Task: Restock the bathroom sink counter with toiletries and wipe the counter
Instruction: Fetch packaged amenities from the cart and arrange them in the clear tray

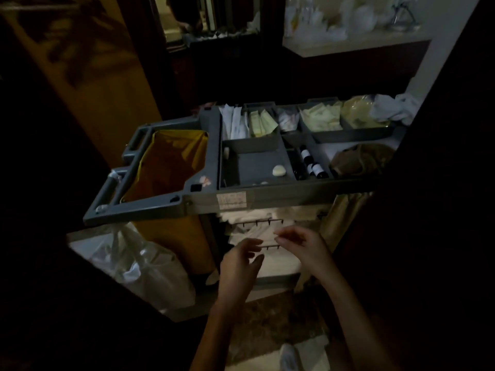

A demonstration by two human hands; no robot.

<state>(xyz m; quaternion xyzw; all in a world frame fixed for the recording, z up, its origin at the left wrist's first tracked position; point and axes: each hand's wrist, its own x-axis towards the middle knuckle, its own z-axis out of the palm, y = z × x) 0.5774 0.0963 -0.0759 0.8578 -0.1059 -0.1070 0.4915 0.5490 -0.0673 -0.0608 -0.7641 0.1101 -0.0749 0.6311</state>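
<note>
1. Head view, general: lighting was poor and the edges of the frame were dark. A grey housekeeping cart [203, 202] stood directly ahead of the person, with a yellow bag [166, 162] hanging open in its left frame.
2. Task items: the toiletries lay in the cart's top tray. White sachets [235, 121] stood in the rear left compartment, with pale yellow packets [261, 124] just beside them. Small dark bottles [312, 164] with white labels lay in a narrow compartment to the right. A round white soap [279, 171] sat in the large front compartment.
3. The sink counter [348, 48] was visible beyond the cart at upper right, carrying pale objects too blurred to identify.
4. Folded white linens [251, 231] filled the shelf below the tray.
5. Left hand [239, 263]: held in front of the linens, fingers spread and relaxed, holding nothing.
6. Right hand [300, 243]: level with the linens, fingertips drawn close together; whether they pinched anything could not be told.
7. Other: a clear plastic bag [139, 266] hung at the cart's lower left, and a crumpled white cloth [396, 108] lay at its far right corner.
</note>
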